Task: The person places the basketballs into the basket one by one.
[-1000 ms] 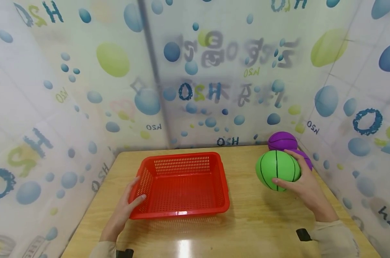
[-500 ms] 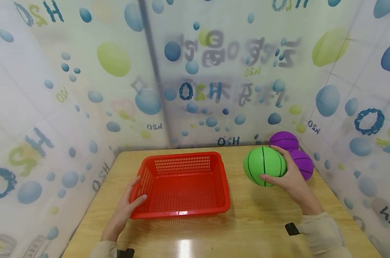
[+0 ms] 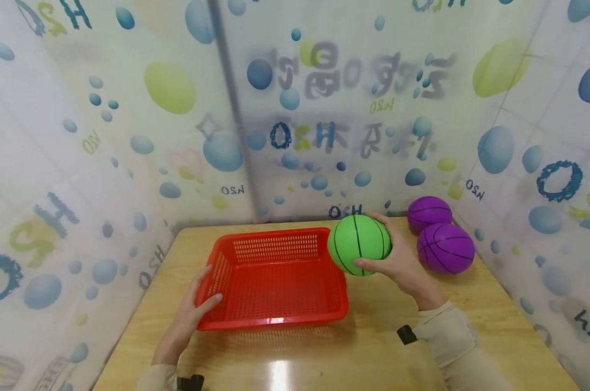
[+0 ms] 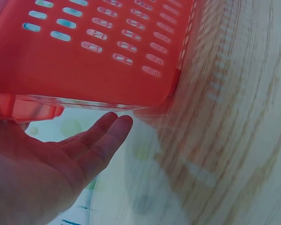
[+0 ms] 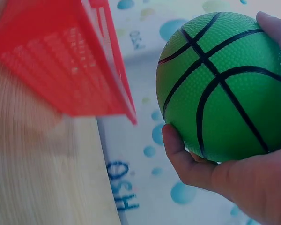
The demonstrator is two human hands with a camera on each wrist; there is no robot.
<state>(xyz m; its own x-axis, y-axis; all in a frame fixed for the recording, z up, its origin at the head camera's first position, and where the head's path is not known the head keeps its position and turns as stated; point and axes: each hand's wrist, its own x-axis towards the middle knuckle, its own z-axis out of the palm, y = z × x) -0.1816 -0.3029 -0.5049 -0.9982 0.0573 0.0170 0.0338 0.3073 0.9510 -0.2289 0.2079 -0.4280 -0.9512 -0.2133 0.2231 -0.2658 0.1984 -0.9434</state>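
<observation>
A red plastic basket (image 3: 275,290) with slotted sides stands on the table, nothing inside it. My left hand (image 3: 191,312) holds its left rim, the thumb over the edge and the fingers outside; the left wrist view shows those fingers (image 4: 100,140) fairly straight beside the wall, the thumb mostly hidden. Raised at the basket's right rim is a green basketball (image 3: 358,244) with black lines. My right hand (image 3: 394,260) grips it from the right. In the right wrist view, thumb and fingers spread around the green ball (image 5: 225,89), apart from the basket (image 5: 75,61).
Two purple basketballs lie at the table's back right, one ball (image 3: 429,213) behind the nearer ball (image 3: 445,248). Patterned curtains (image 3: 295,108) enclose the wooden table (image 3: 373,347) at the back and both sides.
My right hand has carried the green basketball leftward from beside the purple balls to the basket's right rim, uncovering the nearer purple ball. My left hand and the basket have stayed put.
</observation>
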